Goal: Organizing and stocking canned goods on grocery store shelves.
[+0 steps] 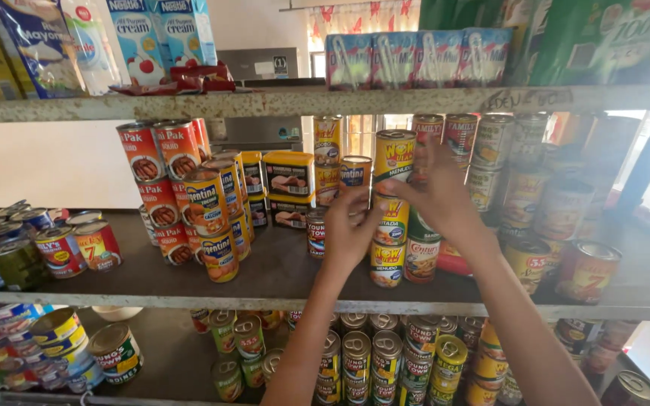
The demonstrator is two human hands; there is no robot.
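Note:
Both my hands reach up to a stack of cans on the middle shelf point(280, 289). My right hand point(438, 197) holds a yellow can point(394, 156) at the top of the stack, fingers wrapped round its right side. My left hand point(349, 231) is pressed against the yellow cans point(390, 225) lower in the same stack, steadying them from the left. A small blue-labelled can point(354, 173) stands just left of the top can.
Red and orange can stacks point(182, 188) stand at the left, flat yellow tins point(289, 174) behind them. Plastic-wrapped cans point(536, 188) fill the right side. Cartons point(163, 34) sit on the top shelf, more cans point(370, 361) on the shelf below.

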